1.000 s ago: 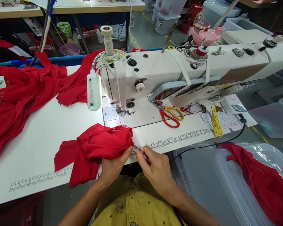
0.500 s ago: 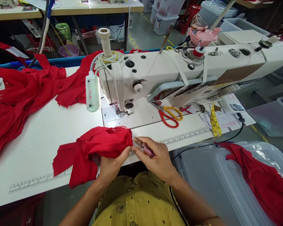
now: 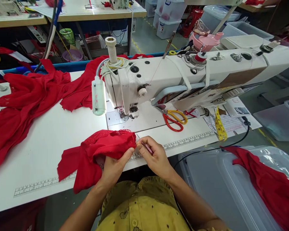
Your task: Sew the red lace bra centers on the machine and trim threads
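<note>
Clasping red garment (image 3: 106, 144) in left fingers (image 3: 126, 157), pink tool (image 3: 148, 147) in right fingers (image 3: 144, 152), near cloth-topped bin (image 3: 236, 183)

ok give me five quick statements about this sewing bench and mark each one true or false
1. The left hand holds a red garment. True.
2. The right hand holds nothing. False: it grips a slim pink tool.
3. The scissors have one red handle and one yellow-orange handle. True.
4. The yellow tape measure is wrapped around the lamp. False: it lies over papers on the table, beyond the scissors to the right.
5. A red cloth is draped over a clear plastic bin on the right. True.
</note>
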`<state>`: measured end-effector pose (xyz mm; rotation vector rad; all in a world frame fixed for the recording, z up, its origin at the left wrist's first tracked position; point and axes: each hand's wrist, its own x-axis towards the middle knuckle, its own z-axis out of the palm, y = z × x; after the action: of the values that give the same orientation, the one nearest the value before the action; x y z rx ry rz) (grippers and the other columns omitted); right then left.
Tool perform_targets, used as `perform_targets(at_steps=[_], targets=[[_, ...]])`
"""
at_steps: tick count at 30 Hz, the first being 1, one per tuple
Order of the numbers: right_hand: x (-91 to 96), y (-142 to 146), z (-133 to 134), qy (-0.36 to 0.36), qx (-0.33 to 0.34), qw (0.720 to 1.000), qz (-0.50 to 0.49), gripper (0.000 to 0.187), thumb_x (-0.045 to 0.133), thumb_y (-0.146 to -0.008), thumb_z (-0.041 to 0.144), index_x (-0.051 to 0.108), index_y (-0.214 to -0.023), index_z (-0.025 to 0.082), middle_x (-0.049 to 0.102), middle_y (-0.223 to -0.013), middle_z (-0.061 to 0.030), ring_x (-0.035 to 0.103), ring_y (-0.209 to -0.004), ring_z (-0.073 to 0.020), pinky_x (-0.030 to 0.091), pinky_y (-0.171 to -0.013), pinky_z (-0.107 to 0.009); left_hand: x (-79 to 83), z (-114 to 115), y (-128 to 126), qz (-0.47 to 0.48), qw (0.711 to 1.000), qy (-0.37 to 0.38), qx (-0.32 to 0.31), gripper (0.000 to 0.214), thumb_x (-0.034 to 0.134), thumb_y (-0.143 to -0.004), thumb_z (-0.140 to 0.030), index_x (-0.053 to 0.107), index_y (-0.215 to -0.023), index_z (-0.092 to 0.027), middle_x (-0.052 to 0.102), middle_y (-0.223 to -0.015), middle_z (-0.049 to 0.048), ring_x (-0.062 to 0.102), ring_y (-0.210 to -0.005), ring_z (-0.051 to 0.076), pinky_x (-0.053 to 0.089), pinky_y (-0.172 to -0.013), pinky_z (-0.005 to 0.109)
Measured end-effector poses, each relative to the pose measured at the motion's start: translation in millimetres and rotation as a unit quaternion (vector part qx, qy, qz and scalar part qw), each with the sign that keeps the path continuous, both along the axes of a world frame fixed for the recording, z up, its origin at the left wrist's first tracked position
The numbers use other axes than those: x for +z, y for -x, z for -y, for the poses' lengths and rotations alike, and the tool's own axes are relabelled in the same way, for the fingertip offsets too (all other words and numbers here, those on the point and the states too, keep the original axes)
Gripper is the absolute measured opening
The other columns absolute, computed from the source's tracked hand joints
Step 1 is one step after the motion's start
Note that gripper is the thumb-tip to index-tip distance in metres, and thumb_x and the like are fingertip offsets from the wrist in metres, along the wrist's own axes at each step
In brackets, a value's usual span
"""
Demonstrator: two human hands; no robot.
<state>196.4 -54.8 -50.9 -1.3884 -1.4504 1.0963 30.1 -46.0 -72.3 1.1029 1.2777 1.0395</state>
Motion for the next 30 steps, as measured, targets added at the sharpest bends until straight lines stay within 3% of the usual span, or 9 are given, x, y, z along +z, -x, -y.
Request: perform_targets(at_steps=[3, 6, 9, 25, 30], targets=[[4.5, -5, 15, -0.096, 0.005, 0.988, 0.119, 0.021, 0.056, -0.097, 0.039, 0.058, -0.103, 0.018, 0.047, -0.063, 0.0063, 0.040, -0.052, -0.0093, 0.031, -0.051, -0.022, -0.2, -1, 0, -0.025, 0.999, -0.013, 0.030, 0.032, 0.079, -0.080, -0.043, 0.071, -0.098, -0.017, 0.073, -0.104, 0.0062, 0.068, -0.100, 0.024, 0.053, -0.097, 0.036], [6.4, -6, 28, -0.181, 0.017, 0.959, 0.218, 0.019, 0.049, -0.102, 0.031, 0.060, -0.096, 0.017, 0.052, -0.061, 0.0045, 0.044, -0.051, -0.0090, 0.032, -0.054, -0.023, 0.0, -1, 0, -0.049, 0.998, -0.016, 0.047, 0.033, 0.080, -0.077, -0.045, 0.068, -0.092, -0.018, 0.070, -0.093, 0.0040, 0.068, -0.092, 0.023, 0.054, -0.093, 0.036], [2.8, -3, 30, -0.210, -0.003, 0.939, 0.273, 0.023, 0.049, -0.104, 0.030, 0.060, -0.089, 0.016, 0.055, -0.060, 0.0037, 0.047, -0.050, -0.0085, 0.032, -0.055, -0.023, 1.8, 0, 1, -0.082, 0.995, -0.025, 0.047, 0.034, 0.080, -0.076, -0.046, 0.068, -0.090, -0.018, 0.069, -0.088, 0.0030, 0.067, -0.089, 0.023, 0.053, -0.094, 0.038], [-1.9, -2, 28, -0.141, -0.007, 0.947, 0.290, 0.028, 0.048, -0.104, 0.036, 0.061, -0.087, 0.019, 0.061, -0.061, 0.0012, 0.050, -0.049, -0.0100, 0.031, -0.055, -0.024, 11.4, -1, -3, -0.095, 0.994, -0.031, 0.042, 0.025, 0.077, -0.077, -0.041, 0.070, -0.086, -0.018, 0.073, -0.089, 0.0041, 0.068, -0.087, 0.023, 0.054, -0.093, 0.036], [-0.7, 2, 28, -0.027, 0.004, 0.983, 0.184, 0.035, 0.044, -0.104, 0.043, 0.059, -0.081, 0.020, 0.053, -0.060, 0.0034, 0.043, -0.051, -0.0099, 0.031, -0.054, -0.024, 11.9, -1, -4, -0.090, 0.995, -0.031, 0.024, 0.022, 0.075, -0.078, -0.040, 0.066, -0.078, -0.020, 0.071, -0.082, 0.0026, 0.066, -0.085, 0.022, 0.054, -0.089, 0.035]])
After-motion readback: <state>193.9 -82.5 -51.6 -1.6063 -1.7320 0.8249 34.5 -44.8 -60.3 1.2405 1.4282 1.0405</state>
